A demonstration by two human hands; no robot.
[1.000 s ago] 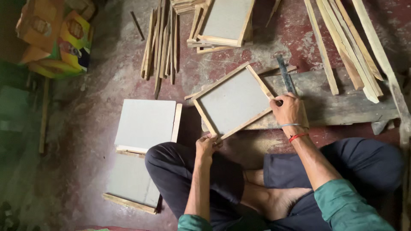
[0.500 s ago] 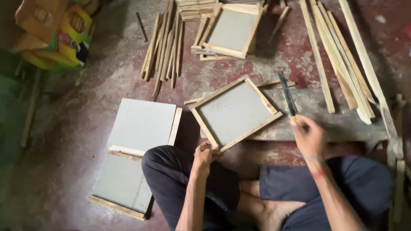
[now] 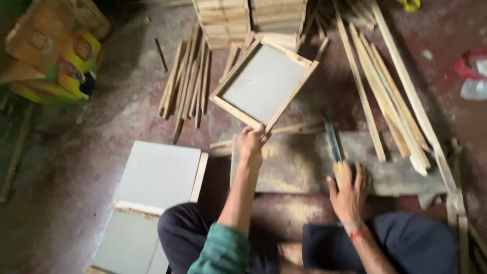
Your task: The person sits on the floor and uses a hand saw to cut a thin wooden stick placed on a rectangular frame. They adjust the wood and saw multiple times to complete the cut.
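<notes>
Head view, looking down on a seated person at a floor workplace.

Left hand [image 3: 252,143]: arm stretched toward 12 o'clock, fingers closed over the near corner of a wooden frame with grey panel [image 3: 265,82], which lies tilted at centre top.

Right hand [image 3: 349,190]: at 4 o'clock from the frame, resting on a flat stone slab [image 3: 299,167], fingers loosely curled about the handle of a dark-bladed tool [image 3: 333,147] that points toward 12 o'clock; how tight the hold is cannot be told, blurred.

Surroundings: bundle of thin wooden slats [image 3: 185,81] at 10 o'clock; long wooden strips [image 3: 390,96] at 2 o'clock; stacked frames [image 3: 223,20] at 12 o'clock; grey panels [image 3: 154,177] at 8 o'clock; yellow packaging [image 3: 56,56] far at 10 o'clock.
</notes>
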